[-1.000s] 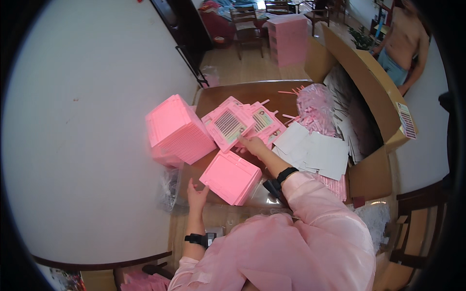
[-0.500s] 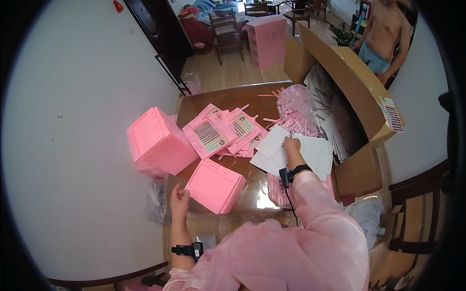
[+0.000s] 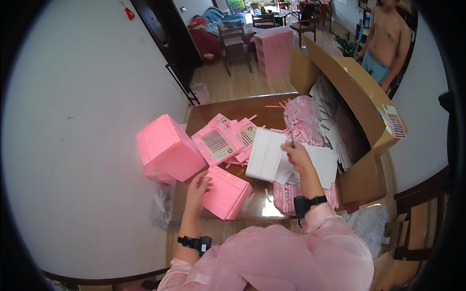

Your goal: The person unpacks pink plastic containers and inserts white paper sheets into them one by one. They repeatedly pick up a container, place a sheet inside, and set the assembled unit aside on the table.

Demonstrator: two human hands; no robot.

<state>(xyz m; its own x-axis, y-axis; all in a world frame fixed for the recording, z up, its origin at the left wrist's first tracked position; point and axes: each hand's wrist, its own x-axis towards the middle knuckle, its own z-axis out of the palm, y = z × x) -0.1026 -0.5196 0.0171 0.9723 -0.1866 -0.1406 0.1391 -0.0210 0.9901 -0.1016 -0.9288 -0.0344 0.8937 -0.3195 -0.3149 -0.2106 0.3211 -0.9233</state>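
My right hand (image 3: 298, 155) is closed on the edge of a white flat sheet (image 3: 265, 156), which is tilted above other white sheets (image 3: 318, 162). A small dark thing, too small to name, shows at its fingertips. My left hand (image 3: 197, 188) has its fingers apart and slightly bent at the left edge of a short stack of pink flat boards (image 3: 226, 191). Behind it stands a taller stack of pink boards (image 3: 170, 145). Several pink boards with printed cards (image 3: 221, 143) lie loosely in the middle of the table.
A clear bag of pink sticks (image 3: 302, 116) lies beside the open cardboard box (image 3: 361, 97) of white sheets. Pink striped packs (image 3: 286, 198) lie near the brown table's (image 3: 242, 103) front edge. A person (image 3: 386, 43) stands behind the box. Clear plastic bags (image 3: 161, 206) hang at the left.
My right hand has lifted a white sheet and drawn it a little toward me. My left hand has come onto the edge of the short pink stack. The view has shifted slightly.
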